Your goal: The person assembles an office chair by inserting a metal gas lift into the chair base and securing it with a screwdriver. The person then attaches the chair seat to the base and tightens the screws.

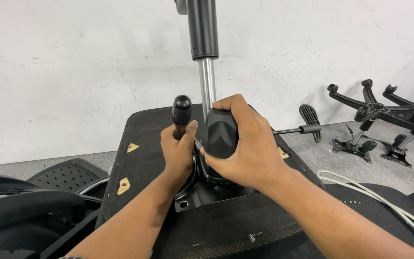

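Head view, scanning from the left: I see a perforated black panel (68,173) lying on the floor. My left hand (178,148) has its fingers clenched around a knobbed lever (181,112) on the upturned chair seat (142,158). My right hand (245,144) grasps a black tool handle (220,133) over the metal seat plate (202,194), beside the gas cylinder (204,43). Star-shaped chair bases (384,108) lie far right.

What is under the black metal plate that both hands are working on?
The metal plate lies on an upturned black seat bottom. The hands and tool cover the plate's middle.
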